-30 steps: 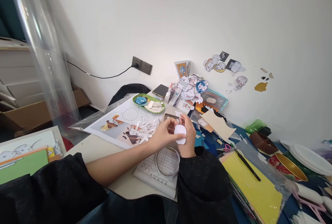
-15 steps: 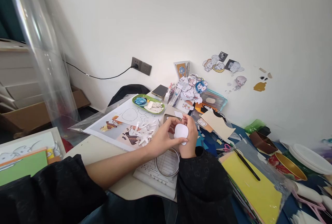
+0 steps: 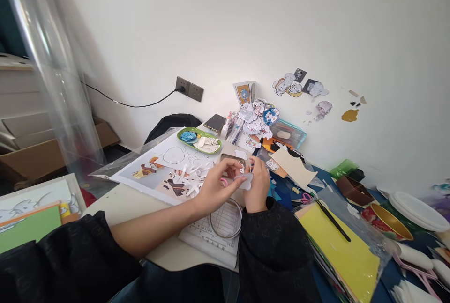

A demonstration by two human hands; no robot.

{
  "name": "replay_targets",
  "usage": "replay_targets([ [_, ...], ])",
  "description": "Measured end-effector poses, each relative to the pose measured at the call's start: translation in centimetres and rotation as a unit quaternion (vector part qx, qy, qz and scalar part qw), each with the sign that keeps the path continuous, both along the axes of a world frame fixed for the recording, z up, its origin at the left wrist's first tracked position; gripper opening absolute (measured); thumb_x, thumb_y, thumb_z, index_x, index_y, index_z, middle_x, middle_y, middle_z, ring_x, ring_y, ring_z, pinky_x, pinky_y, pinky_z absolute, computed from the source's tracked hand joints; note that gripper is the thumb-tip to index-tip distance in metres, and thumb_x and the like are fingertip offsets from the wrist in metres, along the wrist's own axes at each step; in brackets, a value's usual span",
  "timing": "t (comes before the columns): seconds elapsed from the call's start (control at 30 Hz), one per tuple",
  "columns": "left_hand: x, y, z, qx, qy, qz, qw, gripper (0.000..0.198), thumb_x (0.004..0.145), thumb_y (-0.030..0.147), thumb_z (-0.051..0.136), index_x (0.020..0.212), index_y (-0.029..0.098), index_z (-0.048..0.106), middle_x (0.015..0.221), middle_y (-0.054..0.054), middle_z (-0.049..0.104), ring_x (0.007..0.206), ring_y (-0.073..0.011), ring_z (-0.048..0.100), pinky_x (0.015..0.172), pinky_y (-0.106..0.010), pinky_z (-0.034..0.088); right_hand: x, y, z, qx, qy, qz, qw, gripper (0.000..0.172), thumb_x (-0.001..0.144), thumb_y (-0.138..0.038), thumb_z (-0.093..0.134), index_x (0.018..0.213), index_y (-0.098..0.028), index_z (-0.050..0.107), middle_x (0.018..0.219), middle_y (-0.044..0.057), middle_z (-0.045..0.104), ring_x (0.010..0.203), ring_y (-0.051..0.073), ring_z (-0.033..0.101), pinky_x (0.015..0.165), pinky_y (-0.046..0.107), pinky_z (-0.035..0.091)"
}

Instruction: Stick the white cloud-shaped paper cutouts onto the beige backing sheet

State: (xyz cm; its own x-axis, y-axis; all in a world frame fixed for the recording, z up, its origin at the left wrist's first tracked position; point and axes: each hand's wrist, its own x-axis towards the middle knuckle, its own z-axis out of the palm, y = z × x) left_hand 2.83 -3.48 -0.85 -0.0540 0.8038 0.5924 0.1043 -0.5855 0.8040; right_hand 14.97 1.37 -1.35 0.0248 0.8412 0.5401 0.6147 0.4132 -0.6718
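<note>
- At five o'clock, above the table, white paper piece (image 3: 246, 182) pinched between thumb and fingers of left hand (image 3: 216, 188), nearly closed.
- Just right of it, right hand (image 3: 258, 189), fingers loosely curled, half open; cannot tell of any firm hold.
- At six, silver ring (image 3: 225, 237) on a gridded sheet (image 3: 221, 248).
- At eight, pale table (image 3: 112, 204), bearing a printed poster (image 3: 137, 165) partly under white strips (image 3: 197, 182).
- Near nine, green tray (image 3: 214, 151) with blue and white pieces.
- At nine, far off, cardboard box (image 3: 31, 158) behind clear plastic (image 3: 42, 59).
- Between ten and eleven, dark wall socket (image 3: 190, 89), cable (image 3: 140, 105) plugged in.
- At twelve, plain white wall (image 3: 225, 12).
- At two, cut-outs (image 3: 294, 85) on the wall.
- At four, yellow paper (image 3: 344, 256) on a blue surface (image 3: 318, 282), black pen (image 3: 332, 218) on top.
</note>
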Motion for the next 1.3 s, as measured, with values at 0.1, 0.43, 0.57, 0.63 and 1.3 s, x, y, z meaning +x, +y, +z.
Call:
replay_targets([
  [0.1,-0.2,0.2,0.2,-0.036,-0.045,0.0,0.998,0.019,0.079,0.029,0.062,0.092,0.021,0.052,0.078,0.0,0.053,0.071,-0.0121,0.05,0.055,-0.021,0.04,0.1,0.1,0.2,-0.035,0.066,0.029,0.997,0.027,0.077,-0.028,0.05,0.1,-0.016,0.058,0.102,0.012,0.058,0.095,0.029,0.051,0.089,0.046,0.034],
  [0.43,-0.7,2.4,-0.7,-0.154,-0.183,-0.051,0.97,0.031,0.073,0.035,0.068,0.092,0.018,0.05,0.079,0.0,0.056,0.068,-0.0111,0.056,0.049,-0.018,0.044,-1.4,-0.9,2.0,-0.274,0.455,0.396,0.749,0.068,0.087,-0.064,0.018,0.118,-0.018,0.057,0.124,0.008,0.059,0.118,0.023,0.051,0.098,0.039,0.039],
  [0.57,-0.7,2.1,-0.3,-0.163,-0.129,-0.01,0.978,0.042,0.064,0.032,0.075,0.093,0.018,0.047,0.078,0.002,0.054,0.055,-0.0077,0.051,0.04,-0.017,0.04,-1.7,-1.7,2.3,-0.302,0.522,0.451,0.658,0.069,0.086,-0.065,0.022,0.12,-0.017,0.058,0.126,0.008,0.057,0.124,0.023,0.044,0.105,0.04,0.031],
  [0.63,-0.7,1.8,0.1,-0.165,-0.106,0.002,0.98,0.046,0.062,0.032,0.076,0.094,0.019,0.046,0.078,0.003,0.052,0.053,-0.0072,0.048,0.037,-0.017,0.039,-1.7,-2.0,2.4,-0.307,0.519,0.466,0.647,0.071,0.086,-0.065,0.021,0.124,-0.015,0.055,0.125,0.01,0.057,0.124,0.024,0.044,0.105,0.042,0.03],
  [1.3,-1.7,2.3,0.9,-0.129,-0.129,0.108,0.977,0.045,0.065,0.041,0.073,0.098,0.02,0.05,0.094,-0.002,0.053,0.086,-0.0164,0.055,0.072,-0.027,0.046,-1.5,-2.6,2.7,-0.367,0.481,0.524,0.599,0.072,0.085,-0.065,0.027,0.127,-0.012,0.051,0.133,0.014,0.05,0.124,0.025,0.044,0.108,0.044,0.024],
])
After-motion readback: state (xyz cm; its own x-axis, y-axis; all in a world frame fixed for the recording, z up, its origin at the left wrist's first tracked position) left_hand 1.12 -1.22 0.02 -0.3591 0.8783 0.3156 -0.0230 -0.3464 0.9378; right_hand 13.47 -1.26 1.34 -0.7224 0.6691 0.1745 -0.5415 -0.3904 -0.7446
